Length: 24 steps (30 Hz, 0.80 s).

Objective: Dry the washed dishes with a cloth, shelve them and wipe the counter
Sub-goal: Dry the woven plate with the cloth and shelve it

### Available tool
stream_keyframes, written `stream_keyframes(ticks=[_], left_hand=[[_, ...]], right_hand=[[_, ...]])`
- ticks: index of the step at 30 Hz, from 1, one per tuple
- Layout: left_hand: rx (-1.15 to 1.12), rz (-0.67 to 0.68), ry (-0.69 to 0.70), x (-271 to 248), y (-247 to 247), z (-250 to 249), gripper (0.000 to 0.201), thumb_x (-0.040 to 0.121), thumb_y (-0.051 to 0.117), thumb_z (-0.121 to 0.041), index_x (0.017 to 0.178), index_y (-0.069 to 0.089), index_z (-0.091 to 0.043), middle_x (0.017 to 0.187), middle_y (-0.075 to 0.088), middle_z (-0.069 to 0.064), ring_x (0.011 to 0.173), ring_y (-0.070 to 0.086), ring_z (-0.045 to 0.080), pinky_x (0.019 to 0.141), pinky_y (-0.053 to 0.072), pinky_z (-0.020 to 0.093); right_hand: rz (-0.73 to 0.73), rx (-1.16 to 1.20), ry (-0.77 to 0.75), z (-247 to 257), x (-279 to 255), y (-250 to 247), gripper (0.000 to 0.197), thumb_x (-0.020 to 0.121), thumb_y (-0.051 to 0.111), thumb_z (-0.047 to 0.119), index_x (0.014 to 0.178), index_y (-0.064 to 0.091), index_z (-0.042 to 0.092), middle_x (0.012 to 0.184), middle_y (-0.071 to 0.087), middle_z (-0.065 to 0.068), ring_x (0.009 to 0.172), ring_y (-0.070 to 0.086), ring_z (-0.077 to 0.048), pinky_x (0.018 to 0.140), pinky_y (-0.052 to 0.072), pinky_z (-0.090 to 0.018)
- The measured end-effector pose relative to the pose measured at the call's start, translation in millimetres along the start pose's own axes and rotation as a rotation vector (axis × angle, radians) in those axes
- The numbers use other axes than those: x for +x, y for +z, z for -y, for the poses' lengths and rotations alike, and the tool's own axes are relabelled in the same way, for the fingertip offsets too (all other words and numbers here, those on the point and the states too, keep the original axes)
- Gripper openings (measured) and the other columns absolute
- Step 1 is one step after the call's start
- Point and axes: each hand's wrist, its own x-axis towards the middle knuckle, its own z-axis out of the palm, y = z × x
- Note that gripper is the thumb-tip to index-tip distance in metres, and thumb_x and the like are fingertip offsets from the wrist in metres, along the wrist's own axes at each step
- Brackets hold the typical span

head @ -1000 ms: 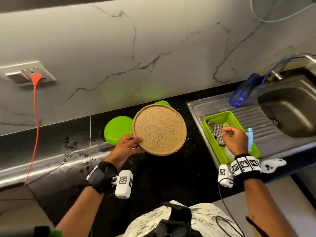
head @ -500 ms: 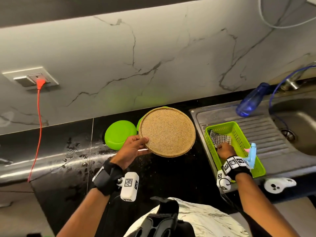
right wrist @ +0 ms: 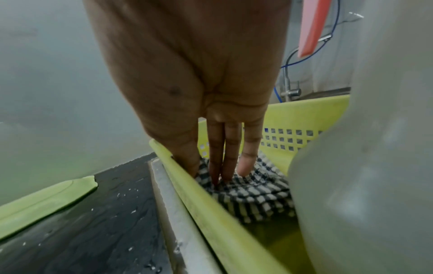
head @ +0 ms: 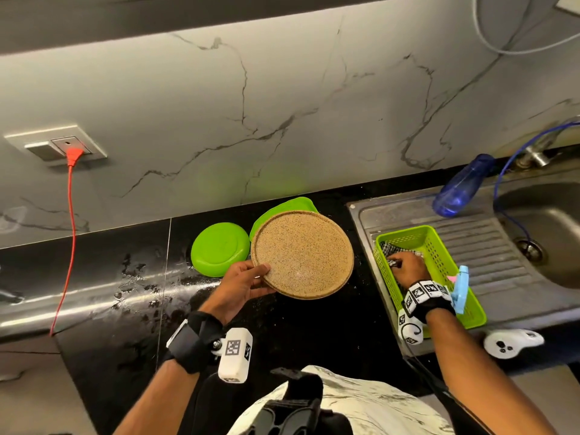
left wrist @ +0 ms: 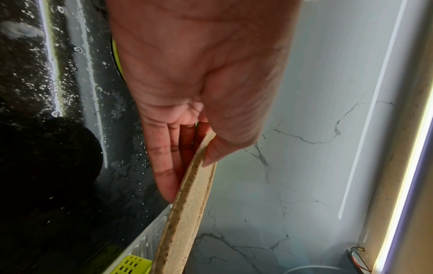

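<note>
My left hand (head: 260,274) grips a round tan speckled plate (head: 303,254) by its left rim, thumb on top and fingers underneath, and holds it above the black counter. In the left wrist view the plate (left wrist: 187,213) shows edge-on between the thumb and fingers of that hand (left wrist: 187,178). My right hand (head: 400,260) reaches into the green basket (head: 439,246) on the drainboard. Its straight fingers (right wrist: 220,166) press down on the black-and-white checked cloth (right wrist: 253,196) against the basket's left wall (right wrist: 234,231). The cloth (head: 387,248) lies at the basket's far end.
A green plate (head: 219,249) lies upside down on the wet counter (head: 141,277), another green dish (head: 292,205) behind the tan plate. A spray bottle (head: 459,287) stands in the basket beside my wrist. A blue bottle (head: 461,186), sink (head: 549,233), white controller (head: 511,342) and orange cord (head: 70,230) surround.
My right hand has gone down into the basket and forward onto the checked cloth. The left hand still holds the tan plate, shifted slightly right.
</note>
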Motion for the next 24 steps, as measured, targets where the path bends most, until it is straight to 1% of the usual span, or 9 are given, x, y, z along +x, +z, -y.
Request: stream_keyframes(ticks=[6,9,12,14,15,17,21,23,24], left_hand=[[-0.014,0.03,0.02,0.2,-3.8,-3.7,0.033,0.1,0.059,-0.009,0.12,0.056,0.018,0.12,0.068,0.03,0.103,0.07,0.032,0.078,0.063,0.036],[-0.011,0.054,0.041,-2.5,-4.5,-5.4,0.024,0.1,0.059,-0.01,0.114,0.061,0.009,0.117,0.07,0.025,0.103,0.07,0.031,0.082,0.063,0.038],[-0.003,0.075,0.077,-5.1,-3.0,-7.7,0.022,0.1,0.058,-0.012,0.114,0.064,0.004,0.117,0.072,0.022,0.105,0.07,0.031,0.083,0.062,0.037],[-0.005,0.088,0.102,-7.3,-1.2,-10.8,0.018,0.101,0.057,-0.012,0.111,0.065,0.001,0.114,0.073,0.019,0.102,0.072,0.027,0.079,0.062,0.034],[-0.01,0.096,0.115,-8.7,-0.4,-12.5,0.017,0.101,0.056,-0.011,0.11,0.066,0.0,0.112,0.074,0.017,0.1,0.072,0.025,0.077,0.062,0.032],[-0.03,0.102,0.136,-11.6,2.0,-16.0,0.015,0.102,0.055,-0.009,0.108,0.066,-0.001,0.107,0.075,0.014,0.096,0.073,0.022,0.074,0.063,0.031],[-0.045,0.108,0.19,-16.3,3.0,-20.0,0.012,0.101,0.054,-0.007,0.102,0.065,-0.003,0.098,0.076,0.01,0.09,0.072,0.019,0.076,0.064,0.032],[-0.033,0.125,0.211,-18.1,3.0,-21.5,0.016,0.099,0.058,-0.012,0.107,0.063,0.0,0.104,0.075,0.014,0.093,0.072,0.022,0.08,0.063,0.037],[-0.022,0.128,0.213,-18.9,3.7,-22.2,0.024,0.097,0.06,-0.017,0.112,0.062,0.002,0.108,0.075,0.016,0.096,0.072,0.023,0.083,0.061,0.039]], right_hand=[[-0.173,0.217,0.158,49.7,-37.9,-50.9,0.029,0.095,0.062,0.012,0.119,0.069,-0.002,0.12,0.068,-0.031,0.114,0.062,-0.046,0.094,0.047,-0.045],[-0.348,0.36,0.086,83.8,-69.4,-84.3,0.029,0.098,0.062,0.016,0.12,0.066,-0.002,0.118,0.068,-0.029,0.112,0.062,-0.042,0.09,0.045,-0.042],[-0.394,0.475,-0.067,122.2,-104.6,-115.2,0.024,0.1,0.062,0.023,0.117,0.066,0.006,0.108,0.07,-0.017,0.097,0.064,-0.029,0.078,0.04,-0.027],[-0.344,0.515,-0.192,145.5,-126.5,-129.8,0.017,0.1,0.063,0.023,0.112,0.066,0.012,0.098,0.069,-0.005,0.084,0.063,-0.011,0.069,0.041,-0.012],[-0.3,0.539,-0.258,156.2,-136.1,-134.0,0.015,0.1,0.065,0.022,0.111,0.066,0.013,0.1,0.07,-0.001,0.086,0.064,-0.005,0.068,0.041,-0.004],[-0.207,0.561,-0.403,174.1,-151.6,-135.3,0.017,0.096,0.069,0.022,0.112,0.068,0.014,0.112,0.069,0.003,0.099,0.066,-0.004,0.078,0.042,-0.001],[0.032,0.488,-0.635,200.8,-179.3,-111.9,0.02,0.094,0.073,0.02,0.113,0.065,0.019,0.131,0.062,0.008,0.117,0.058,0.001,0.096,0.047,-0.01],[0.173,0.47,-0.691,214.4,-192.9,-92.6,0.023,0.096,0.069,0.023,0.118,0.062,0.023,0.138,0.058,0.011,0.121,0.056,0.003,0.102,0.053,-0.024],[0.228,0.433,-0.722,220.2,-198.0,-82.1,0.024,0.098,0.067,0.027,0.121,0.06,0.025,0.144,0.055,0.011,0.128,0.052,0.001,0.109,0.05,-0.032]])
